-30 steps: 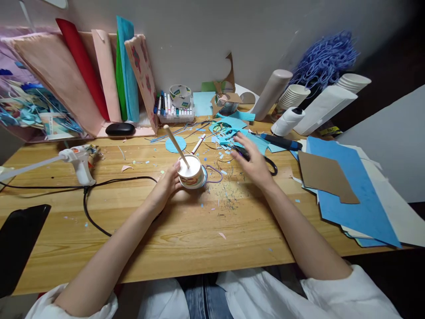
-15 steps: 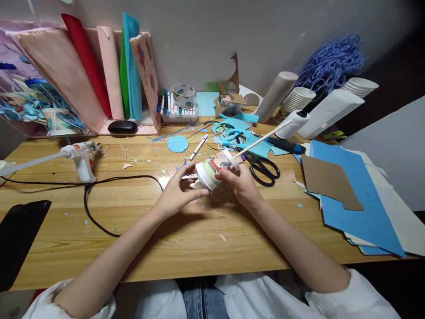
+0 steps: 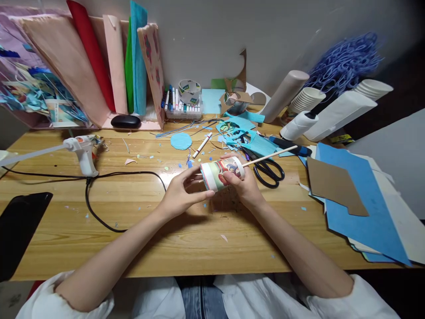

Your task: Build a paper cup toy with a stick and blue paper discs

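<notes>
A printed paper cup [image 3: 217, 174] with white bands lies tilted on its side in the air above the table. A thin wooden stick [image 3: 270, 156] passes out of its right end, and a short pale tip shows at the left end. My right hand [image 3: 247, 186] is closed around the cup's right part, thumb on the printed side, other fingers mostly hidden behind. My left hand [image 3: 181, 192] curves around the left end, its thumb against the lower edge and its fingers partly hidden at the far side.
Black scissors [image 3: 268, 173] and cut blue felt [image 3: 245, 137] lie behind the cup. A marker [image 3: 202, 145] and blue felt circle [image 3: 181, 141] are nearby. On the left stands a glue gun [image 3: 84, 155] with its cable [image 3: 122, 177]; at right lie stacked sheets [image 3: 352, 190].
The cup and stick have turned closer to level, the stick's right end dropping. The whole view has shifted slightly. Both hands stay at the cup.
</notes>
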`<act>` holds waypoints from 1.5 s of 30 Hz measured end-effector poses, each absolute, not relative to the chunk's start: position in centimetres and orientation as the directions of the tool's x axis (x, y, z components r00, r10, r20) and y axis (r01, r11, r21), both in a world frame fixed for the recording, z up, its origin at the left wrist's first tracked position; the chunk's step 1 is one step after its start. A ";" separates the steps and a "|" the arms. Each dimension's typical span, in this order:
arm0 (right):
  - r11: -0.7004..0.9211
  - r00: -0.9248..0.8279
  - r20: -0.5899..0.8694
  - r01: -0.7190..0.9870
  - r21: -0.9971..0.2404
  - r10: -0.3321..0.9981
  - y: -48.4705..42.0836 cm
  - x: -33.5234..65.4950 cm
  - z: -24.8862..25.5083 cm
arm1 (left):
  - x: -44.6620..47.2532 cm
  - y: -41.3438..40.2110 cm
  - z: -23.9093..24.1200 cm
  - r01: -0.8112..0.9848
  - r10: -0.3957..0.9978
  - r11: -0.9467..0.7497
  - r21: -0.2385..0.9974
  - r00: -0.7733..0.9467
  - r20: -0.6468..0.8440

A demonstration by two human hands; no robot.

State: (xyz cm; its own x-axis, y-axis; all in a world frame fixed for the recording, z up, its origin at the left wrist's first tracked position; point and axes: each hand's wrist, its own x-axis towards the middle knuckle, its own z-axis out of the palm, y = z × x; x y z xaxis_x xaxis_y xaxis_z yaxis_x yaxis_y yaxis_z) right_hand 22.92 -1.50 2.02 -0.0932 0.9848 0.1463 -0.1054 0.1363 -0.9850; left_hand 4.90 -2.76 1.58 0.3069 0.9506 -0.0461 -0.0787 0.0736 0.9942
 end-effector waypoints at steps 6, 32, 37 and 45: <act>0.174 -0.119 0.183 -0.083 -0.981 0.976 -1.5 23.1 1.7 | 4.7 -2.5 1.6 -0.085 0.951 0.110 0.990 0.299 -0.080; 0.194 -0.109 0.197 -0.034 -0.980 0.974 -2.2 22.8 1.6 | 4.1 -1.8 1.7 -0.075 0.926 0.042 0.996 0.378 -0.011; 0.494 -0.093 0.488 0.253 -0.832 0.868 -1.6 23.4 1.5 | 4.5 -1.9 2.1 0.172 0.912 -0.191 0.966 0.396 0.109; 0.743 -0.420 0.623 0.486 -0.460 0.660 -1.4 24.5 1.1 | 4.4 -3.0 2.4 0.075 0.933 -0.111 0.991 0.351 0.078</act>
